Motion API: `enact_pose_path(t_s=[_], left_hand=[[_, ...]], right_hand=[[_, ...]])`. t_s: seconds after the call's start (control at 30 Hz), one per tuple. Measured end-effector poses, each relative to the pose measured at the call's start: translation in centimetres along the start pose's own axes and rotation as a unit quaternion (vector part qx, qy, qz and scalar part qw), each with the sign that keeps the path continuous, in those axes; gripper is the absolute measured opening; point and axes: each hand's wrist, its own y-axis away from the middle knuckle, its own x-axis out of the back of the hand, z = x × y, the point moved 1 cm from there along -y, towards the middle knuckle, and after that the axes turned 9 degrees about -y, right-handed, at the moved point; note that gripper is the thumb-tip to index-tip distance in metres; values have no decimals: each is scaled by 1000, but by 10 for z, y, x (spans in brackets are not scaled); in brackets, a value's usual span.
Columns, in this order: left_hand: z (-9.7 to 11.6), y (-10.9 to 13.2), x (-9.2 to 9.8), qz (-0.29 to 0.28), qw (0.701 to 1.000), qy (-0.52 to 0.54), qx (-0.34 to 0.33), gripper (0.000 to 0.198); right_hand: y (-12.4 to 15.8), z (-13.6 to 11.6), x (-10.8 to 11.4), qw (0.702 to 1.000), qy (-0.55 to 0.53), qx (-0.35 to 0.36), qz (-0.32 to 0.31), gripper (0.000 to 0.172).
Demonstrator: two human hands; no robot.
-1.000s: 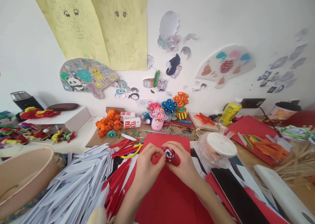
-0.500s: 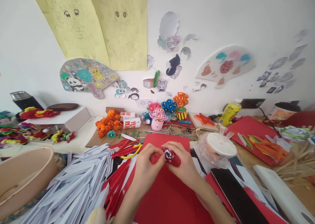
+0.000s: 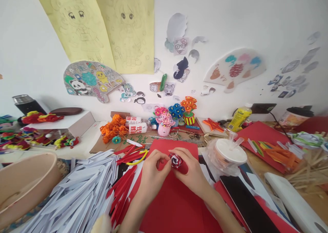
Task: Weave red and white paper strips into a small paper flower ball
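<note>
A small round piece of folded red and white paper strips (image 3: 176, 161) is held up between my two hands, over red paper sheets (image 3: 169, 199). My right hand (image 3: 189, 168) curls around its right side, with fingers on top and thumb below. At its left edge, my left hand (image 3: 155, 166) is closed, thumb and index finger pinched together against it. Any strip end inside that pinch is too small to make out. Folded red paper strips (image 3: 123, 188) lie left of my left forearm, beside a large heap of folded white paper strips (image 3: 79, 188).
A lidded cup with a straw (image 3: 230, 152) stands right of my right hand, near a black phone-like slab (image 3: 248, 205). A beige bowl (image 3: 28, 181) sits at far left. Behind my hands are pipe-cleaner flowers in pots (image 3: 164, 123), orange flowers (image 3: 114, 128) and a plastic bottle (image 3: 138, 127).
The paper piece appears turned very slightly between my fingers. Both hands stay in almost the same place, and the whole view has shifted a little.
</note>
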Motion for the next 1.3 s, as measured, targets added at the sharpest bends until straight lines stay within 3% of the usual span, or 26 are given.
enact_pose_path(t_s=[0.93, 1.17, 1.3], left_hand=[[-3, 0, -4, -15, 1000, 16, -5, 11], [-6, 0, 2, -14, 1000, 20, -15, 10], [-11, 1, 3, -33, 999, 16, -25, 32]], right_hand=[[-1, 2, -1, 1000, -11, -7, 12, 53], [0, 2, -1, 999, -15, -23, 24, 51], [1, 3, -1, 998, -15, -43, 35, 56]])
